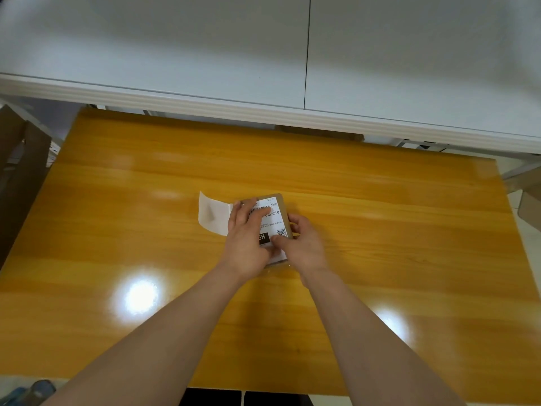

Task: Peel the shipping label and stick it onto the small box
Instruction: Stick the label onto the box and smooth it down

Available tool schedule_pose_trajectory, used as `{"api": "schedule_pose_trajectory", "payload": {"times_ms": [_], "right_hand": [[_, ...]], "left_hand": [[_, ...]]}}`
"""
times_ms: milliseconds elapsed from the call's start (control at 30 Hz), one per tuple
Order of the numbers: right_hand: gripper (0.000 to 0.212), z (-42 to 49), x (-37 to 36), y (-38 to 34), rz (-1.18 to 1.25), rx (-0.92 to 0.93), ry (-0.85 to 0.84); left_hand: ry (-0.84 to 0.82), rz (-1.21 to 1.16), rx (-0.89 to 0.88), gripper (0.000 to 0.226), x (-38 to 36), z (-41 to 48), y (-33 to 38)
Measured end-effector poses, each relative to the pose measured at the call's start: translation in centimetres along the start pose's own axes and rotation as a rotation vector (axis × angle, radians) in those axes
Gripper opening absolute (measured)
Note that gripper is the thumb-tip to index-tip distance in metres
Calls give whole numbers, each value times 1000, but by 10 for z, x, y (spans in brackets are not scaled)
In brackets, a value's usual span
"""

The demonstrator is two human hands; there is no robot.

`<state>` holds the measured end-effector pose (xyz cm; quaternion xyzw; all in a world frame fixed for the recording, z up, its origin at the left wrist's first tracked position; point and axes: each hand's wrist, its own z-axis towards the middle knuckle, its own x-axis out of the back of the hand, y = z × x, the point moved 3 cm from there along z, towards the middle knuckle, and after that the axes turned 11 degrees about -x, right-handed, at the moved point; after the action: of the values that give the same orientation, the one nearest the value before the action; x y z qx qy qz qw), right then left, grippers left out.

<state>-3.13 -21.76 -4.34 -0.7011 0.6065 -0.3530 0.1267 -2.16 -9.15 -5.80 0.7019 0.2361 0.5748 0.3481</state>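
Wooden table (146,230), glossy, two lamp glares on the near half. A white surface (205,54) with a dark seam runs across the far side. Brown cardboard (23,171) stands at the left edge, more at the right edge — both cut off. Something blue (29,391) at the near left corner, blurred, cannot tell what.

The box (285,213) sits mid-table, tan, mostly covered. The label (273,218) lies flat on its top, print up: "03-210" readable, a QR code near the right edge, a black block with "H" partly under the left hand. Blank white backing (212,213) lies just left of the box, its far left corner curled up off the table.

Left hand (247,238) — palm down, fingers spread flat on the left part of the label, gripping nothing. Right hand (301,244) at the box's right side; thumb lies on the label near the QR code, fingers curl round the right edge of the box, holding it.

The box's near end and left side are hidden under the hands. Small print on the label too fine to read.
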Motion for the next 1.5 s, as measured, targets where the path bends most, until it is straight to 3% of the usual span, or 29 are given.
{"api": "schedule_pose_trajectory", "payload": {"times_ms": [233, 533, 667, 800, 1000, 1233, 1500], "right_hand": [[58, 2, 13, 4, 35, -16, -73], [51, 0, 8, 7, 72, 7, -43], [51, 3, 6, 6, 70, 14, -18], [54, 5, 1, 6, 37, 21, -24], [57, 4, -7, 8, 4, 46, -9], [72, 7, -15, 15, -23, 47, 12], [69, 9, -8, 17, -29, 27, -124]], "left_hand": [[-39, 4, 25, 89, 1, 0, -1], [-135, 41, -19, 90, 7, 10, 1], [-24, 17, 29, 100, 9, 5, 1], [130, 35, 200, 106, 8, -10, -2], [331, -322, 407, 88, -3, -18, -11], [340, -385, 441, 91, -10, -19, -12], [291, -368, 467, 101, -9, -19, -13]]}}
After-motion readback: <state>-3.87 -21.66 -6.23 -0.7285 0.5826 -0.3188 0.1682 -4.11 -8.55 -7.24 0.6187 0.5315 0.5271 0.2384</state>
